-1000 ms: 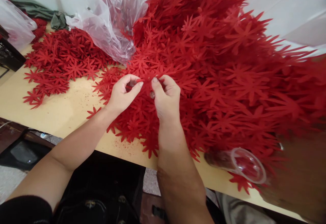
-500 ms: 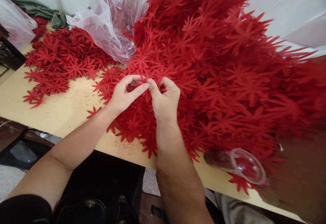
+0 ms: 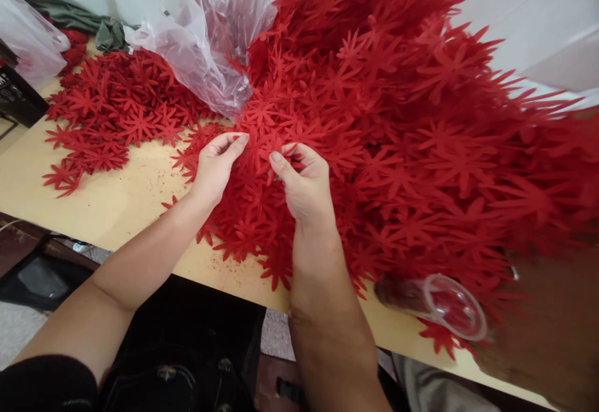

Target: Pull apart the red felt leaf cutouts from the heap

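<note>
Just above the large heap of red flower-shaped cutouts (image 3: 388, 125), my two hands are held a little apart. My left hand (image 3: 219, 159) is closed in a pinch of thumb and forefinger; a bit of red shows at the fingertips, but I cannot tell whether it is held or lies behind. My right hand (image 3: 304, 178) has its fingers curled round a red flower cutout (image 3: 296, 157), with the thumb along the near side. Part of that cutout is hidden by the fingers and blends into the red behind it.
A smaller pile of red cutouts (image 3: 116, 109) lies on the table (image 3: 140, 175) to the left. A clear plastic bag (image 3: 210, 56) stands between the piles. At the right front a clear plastic cup (image 3: 456, 306) lies on its side. Crumbs dot the table top.
My hands, whose fingertips met half a second ago, have drawn apart. The left hand moved left and slightly up; the right stayed nearly in place.
</note>
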Tool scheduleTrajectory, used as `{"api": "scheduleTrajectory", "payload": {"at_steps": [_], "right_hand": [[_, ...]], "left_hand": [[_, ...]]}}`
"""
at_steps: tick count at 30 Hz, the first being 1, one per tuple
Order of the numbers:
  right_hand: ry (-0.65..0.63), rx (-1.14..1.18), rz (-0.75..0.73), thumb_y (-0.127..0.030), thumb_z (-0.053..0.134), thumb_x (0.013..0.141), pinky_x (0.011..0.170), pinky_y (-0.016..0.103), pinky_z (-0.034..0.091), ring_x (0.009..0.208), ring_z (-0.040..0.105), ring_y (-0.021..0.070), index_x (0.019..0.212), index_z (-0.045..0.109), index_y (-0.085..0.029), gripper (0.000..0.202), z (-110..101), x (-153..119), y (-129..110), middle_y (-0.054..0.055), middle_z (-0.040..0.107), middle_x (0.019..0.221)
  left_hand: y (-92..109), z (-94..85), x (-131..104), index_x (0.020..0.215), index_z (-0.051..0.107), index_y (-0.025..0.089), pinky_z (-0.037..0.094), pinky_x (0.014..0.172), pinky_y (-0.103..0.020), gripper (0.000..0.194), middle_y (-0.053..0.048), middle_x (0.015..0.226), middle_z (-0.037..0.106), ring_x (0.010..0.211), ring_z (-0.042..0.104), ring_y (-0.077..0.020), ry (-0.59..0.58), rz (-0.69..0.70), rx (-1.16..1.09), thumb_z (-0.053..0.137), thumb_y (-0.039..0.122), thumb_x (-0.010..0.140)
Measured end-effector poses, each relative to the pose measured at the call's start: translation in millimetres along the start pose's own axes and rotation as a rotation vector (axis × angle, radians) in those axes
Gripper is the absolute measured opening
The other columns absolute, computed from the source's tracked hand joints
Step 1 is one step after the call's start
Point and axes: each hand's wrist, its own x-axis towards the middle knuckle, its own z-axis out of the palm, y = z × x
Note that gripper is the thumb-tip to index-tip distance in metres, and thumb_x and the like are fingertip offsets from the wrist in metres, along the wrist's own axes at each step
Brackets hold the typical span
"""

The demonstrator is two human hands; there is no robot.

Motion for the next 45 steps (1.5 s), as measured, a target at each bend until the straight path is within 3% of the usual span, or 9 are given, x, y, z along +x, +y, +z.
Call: {"api": "scheduleTrajectory", "payload": {"at_steps": [7, 13, 18, 24, 29, 33, 36, 41, 45], "right_hand": [[0.103, 0.103, -0.043, -0.049, 0.066, 0.065, 0.045, 0.021, 0.038, 0.047, 0.043, 0.0041, 0.073, 0.048, -0.024, 0.032, -15.4, 8.4, 1.6, -0.007, 0.047, 0.064], [-0.019, 0.001, -0.038, -0.053, 0.063, 0.067, 0.052, 0.023, 0.042, 0.055, 0.047, 0.0062, 0.087, 0.053, -0.026, 0.036, -8.2, 5.4, 2.7, -0.004, 0.052, 0.072], [-0.053, -0.151, -0.104, -0.05, 0.066, 0.064, 0.069, 0.027, 0.046, 0.068, 0.053, 0.009, 0.079, 0.058, -0.022, 0.033, 8.1, -4.3, -6.2, -0.002, 0.057, 0.076], [-0.004, -0.245, -0.135, -0.038, 0.066, 0.068, 0.075, 0.031, 0.046, 0.07, 0.055, 0.0106, 0.071, 0.063, -0.02, 0.019, 9.1, -4.9, -7.5, -0.001, 0.061, 0.073], [0.026, -0.171, -0.103, -0.04, 0.063, 0.071, 0.063, 0.026, 0.045, 0.059, 0.049, 0.0074, 0.065, 0.06, -0.019, 0.021, 13.3, -5.8, -7.2, -0.004, 0.054, 0.062], [0.215, -0.122, -0.1, -0.046, 0.058, 0.074, 0.046, 0.022, 0.035, 0.045, 0.034, 0.0043, 0.056, 0.048, -0.02, 0.034, 4.9, -0.3, -2.3, -0.006, 0.035, 0.051], [0.332, -0.077, -0.129, -0.05, 0.056, 0.074, 0.044, 0.021, 0.036, 0.044, 0.036, 0.004, 0.065, 0.05, -0.022, 0.031, -7.0, 7.8, 4.5, -0.006, 0.04, 0.056], [0.18, -0.064, -0.149, -0.05, 0.055, 0.076, 0.048, 0.022, 0.044, 0.054, 0.052, 0.0051, 0.096, 0.054, -0.027, 0.031, -12.9, 10.5, 7.6, -0.002, 0.058, 0.081], [0.069, -0.05, -0.12, -0.046, 0.057, 0.076, 0.049, 0.021, 0.046, 0.052, 0.055, 0.0054, 0.094, 0.056, -0.024, 0.028, -8.5, 6.7, 3.4, -0.004, 0.06, 0.071]], "left_hand": [[-0.9, -13.0, 16.5, 0.066, 0.049, 0.018, 0.04, 0.06, -0.019, 0.02, 0.005, 0.06, 0.046, 0.055, 0.043, -0.0044, 0.136, 0.02, 0.015, 0.055, 0.029, 0.082], [0.6, -8.6, 10.5, 0.077, 0.056, 0.019, 0.042, 0.066, -0.018, 0.009, 0.004, 0.068, 0.054, 0.064, 0.049, -0.0051, 0.03, 0.081, 0.114, 0.061, 0.027, 0.077], [-1.5, -3.9, 5.1, 0.084, 0.059, 0.021, 0.041, 0.059, -0.019, 0.014, 0.006, 0.061, 0.049, 0.057, 0.046, -0.0052, -0.046, 0.07, 0.119, 0.064, 0.016, 0.073], [-0.5, -1.0, 2.2, 0.082, 0.059, 0.02, 0.045, 0.068, -0.02, 0.011, 0.004, 0.073, 0.059, 0.068, 0.054, -0.0055, -0.085, 0.071, 0.092, 0.063, 0.014, 0.073], [-0.4, -0.5, 1.9, 0.078, 0.059, 0.019, 0.044, 0.069, -0.02, 0.007, 0.004, 0.073, 0.06, 0.068, 0.053, -0.0056, -0.068, 0.063, 0.122, 0.064, 0.02, 0.073], [0.8, -1.6, 2.4, 0.078, 0.06, 0.018, 0.044, 0.073, -0.021, 0.005, 0.003, 0.077, 0.062, 0.07, 0.055, -0.0054, -0.044, 0.097, 0.123, 0.062, 0.023, 0.076], [0.6, -4.1, 3.1, 0.082, 0.06, 0.019, 0.045, 0.078, -0.023, 0.01, 0.001, 0.083, 0.064, 0.075, 0.057, -0.0066, -0.042, 0.122, 0.169, 0.059, 0.027, 0.078], [-7.8, -13.3, 9.6, 0.095, 0.06, 0.02, 0.043, 0.092, -0.03, 0.019, -0.004, 0.103, 0.064, 0.098, 0.058, -0.0135, 0.003, 0.278, 0.402, 0.057, 0.03, 0.079], [-15.0, -21.0, 16.1, 0.104, 0.059, 0.022, 0.036, 0.104, -0.035, 0.025, -0.005, 0.118, 0.059, 0.118, 0.05, -0.0167, 0.037, 0.41, 0.545, 0.053, 0.026, 0.08]]}}
